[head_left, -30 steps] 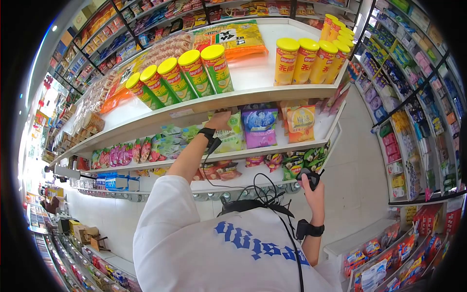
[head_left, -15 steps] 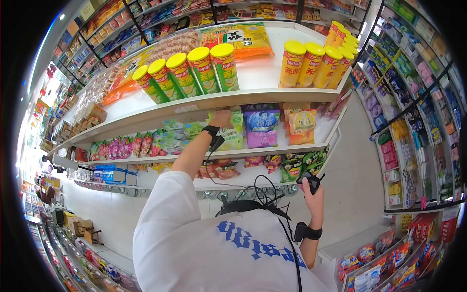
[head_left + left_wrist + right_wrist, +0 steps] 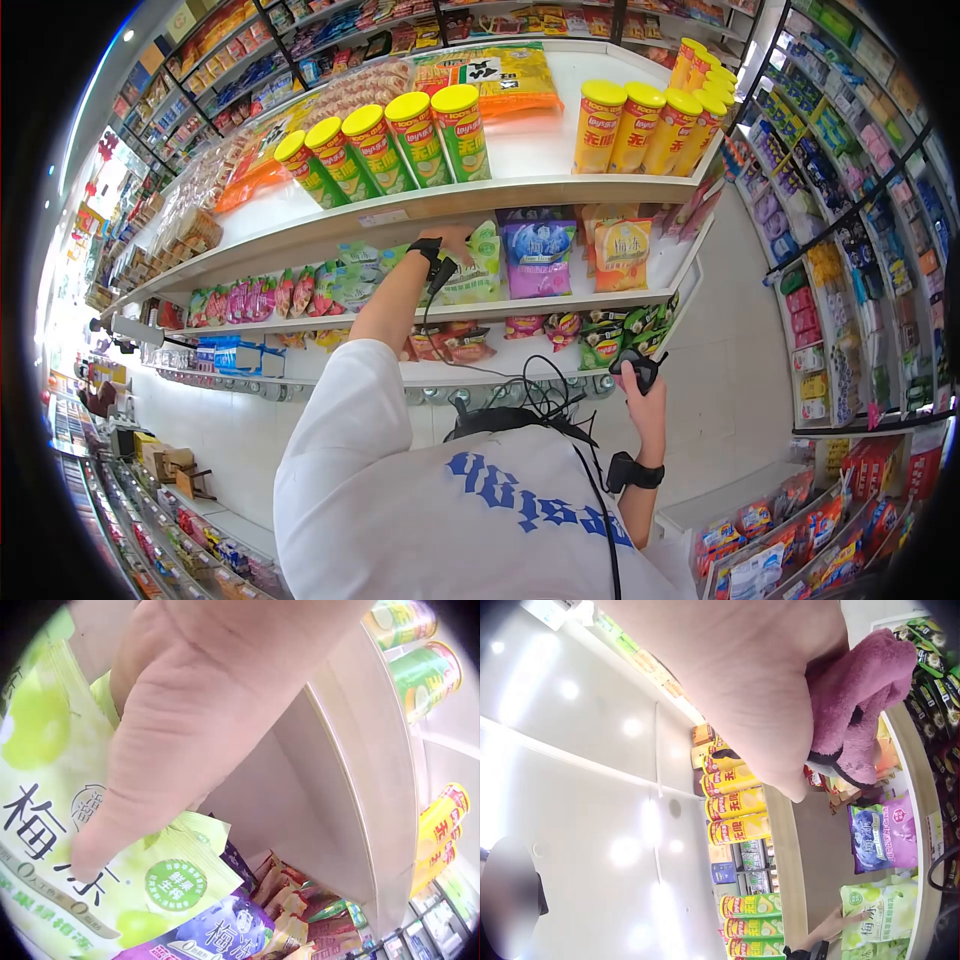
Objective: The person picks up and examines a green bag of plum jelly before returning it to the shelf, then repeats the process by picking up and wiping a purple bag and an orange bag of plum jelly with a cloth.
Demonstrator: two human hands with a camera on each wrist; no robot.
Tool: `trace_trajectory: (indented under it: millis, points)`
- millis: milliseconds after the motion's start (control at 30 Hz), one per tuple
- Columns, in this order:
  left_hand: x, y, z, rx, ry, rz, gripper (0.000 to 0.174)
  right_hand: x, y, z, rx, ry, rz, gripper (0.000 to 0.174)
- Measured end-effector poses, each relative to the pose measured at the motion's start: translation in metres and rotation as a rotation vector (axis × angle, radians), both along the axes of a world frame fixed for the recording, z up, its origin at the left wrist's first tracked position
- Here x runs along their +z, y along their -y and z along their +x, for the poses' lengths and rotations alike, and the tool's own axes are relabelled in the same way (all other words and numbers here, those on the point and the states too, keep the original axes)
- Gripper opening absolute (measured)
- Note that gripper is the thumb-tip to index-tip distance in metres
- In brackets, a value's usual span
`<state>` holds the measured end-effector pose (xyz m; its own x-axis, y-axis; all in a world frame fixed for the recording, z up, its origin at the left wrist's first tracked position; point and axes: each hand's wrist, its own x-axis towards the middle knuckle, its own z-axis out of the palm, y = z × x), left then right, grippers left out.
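My left hand [image 3: 455, 243] reaches under the top board to a light green jelly bag [image 3: 475, 275] on the middle shelf. In the left wrist view the thumb [image 3: 112, 825] lies across the front of that bag, and the other fingers are hidden behind its top edge. Right beside it stands a purple jelly bag [image 3: 538, 262], then an orange one [image 3: 621, 258]. Lower down, off the shelf's front, my right hand [image 3: 646, 400] holds a small dark thing [image 3: 636, 368]. That thing looks fuzzy and mauve with a black strap in the right wrist view; I cannot tell its kind.
Green-bodied chip cans [image 3: 460, 135] and yellow chip cans [image 3: 600, 130] stand along the top board [image 3: 430, 205]. More snack bags [image 3: 460, 345] lie on the shelf below. A black cable [image 3: 425, 315] loops from the left wrist. Stocked shelving [image 3: 850, 200] rises on the right.
The green jelly bag has tilted slightly under my left hand, its top right corner showing higher. The head view has shifted a little. My right hand keeps its hold on the dark thing.
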<state>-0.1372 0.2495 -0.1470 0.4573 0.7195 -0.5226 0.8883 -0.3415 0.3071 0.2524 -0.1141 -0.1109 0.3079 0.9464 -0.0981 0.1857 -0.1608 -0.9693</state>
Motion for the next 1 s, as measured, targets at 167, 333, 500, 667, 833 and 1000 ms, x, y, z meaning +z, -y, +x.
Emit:
trace_trajectory:
  millis: [167, 333, 500, 667, 833, 1000]
  points:
    - [0.017, 0.002, 0.009, -0.015, -0.06, -0.027, 0.085, -0.01, -0.001, -0.001, -0.007, -0.053, 0.045, 0.032]
    - [0.006, -0.003, 0.014, 0.027, -0.163, 0.164, 0.084, 0.006, 0.001, -0.005, 0.013, 0.025, 0.032, 0.033]
    - [-0.026, -0.007, 0.006, 0.091, -0.072, 0.29, 0.078, 0.0, 0.003, -0.002, -0.009, -0.012, -0.019, 0.034]
    - [-0.059, -0.004, 0.008, 0.172, -0.122, 0.542, 0.071, -0.006, 0.001, -0.004, -0.001, 0.031, -0.011, 0.034]
    - [-0.079, 0.0, 0.025, 0.322, -0.196, 0.633, 0.06, -0.013, -0.004, -0.009, 0.001, 0.009, 0.068, 0.035]
    - [-0.052, 0.031, 0.067, 0.303, 0.294, 0.652, 0.053, 0.001, -0.006, -0.004, 0.026, -0.003, -0.057, 0.034]
